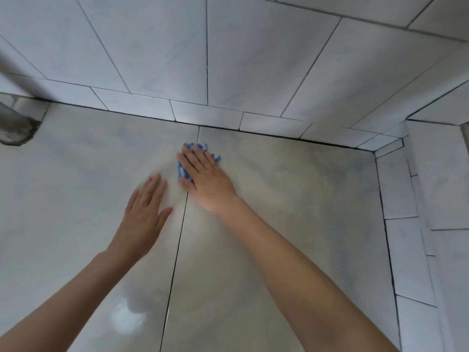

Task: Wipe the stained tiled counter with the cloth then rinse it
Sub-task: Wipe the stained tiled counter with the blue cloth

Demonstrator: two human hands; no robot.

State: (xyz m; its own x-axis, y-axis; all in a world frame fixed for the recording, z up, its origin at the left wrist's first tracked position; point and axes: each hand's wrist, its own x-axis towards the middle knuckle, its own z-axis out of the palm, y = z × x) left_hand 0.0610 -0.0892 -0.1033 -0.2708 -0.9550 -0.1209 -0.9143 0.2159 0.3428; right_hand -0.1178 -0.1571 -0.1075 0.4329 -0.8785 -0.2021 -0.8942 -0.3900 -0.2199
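Note:
A blue and white cloth (183, 171) lies on the grey tiled counter (291, 199), near the back wall and over the dark grout line. My right hand (205, 174) presses flat on the cloth with its fingers spread, so most of the cloth is hidden under the palm. My left hand (144, 212) rests flat on the counter a little to the left and nearer to me, holding nothing. The tiles look glossy, with pale cloudy patches around the cloth.
A tiled back wall (228, 59) meets the counter just beyond the cloth. A tiled side wall (406, 224) closes the right edge. A grey pipe (12, 123) passes through the counter at the far left.

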